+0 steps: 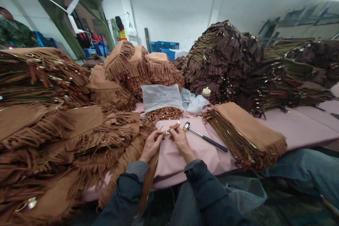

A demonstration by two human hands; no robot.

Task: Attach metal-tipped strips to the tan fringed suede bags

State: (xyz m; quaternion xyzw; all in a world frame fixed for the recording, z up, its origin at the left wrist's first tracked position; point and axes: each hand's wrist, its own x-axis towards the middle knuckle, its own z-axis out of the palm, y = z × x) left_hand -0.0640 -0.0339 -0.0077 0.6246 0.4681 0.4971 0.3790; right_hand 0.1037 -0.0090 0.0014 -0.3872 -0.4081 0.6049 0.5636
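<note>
Over the pink cloth (pixel 172 166), my left hand (pixel 153 144) is closed in a pinch on a small metal piece (pixel 164 134). Close to its right, my right hand (pixel 180 140) pinches a short brown leather strip (pixel 174 125). A hammer (pixel 208 139) with a black handle lies just right of my right hand, its head near my fingers. Behind both hands is a pile of small brown leather pieces (pixel 165 113). A brown fringed bag piece (pixel 151 180) hangs at the table edge beside my left forearm.
Tan fringed pieces (pixel 84 122) are heaped at left; a neat stack (pixel 246 123) lies at right. Dark brown stacks (pixel 219 56) rise behind. Plastic bags (pixel 161 97) and a jar (pixel 206 92) stand beyond the small pieces. A person (pixel 14 31) is at far left.
</note>
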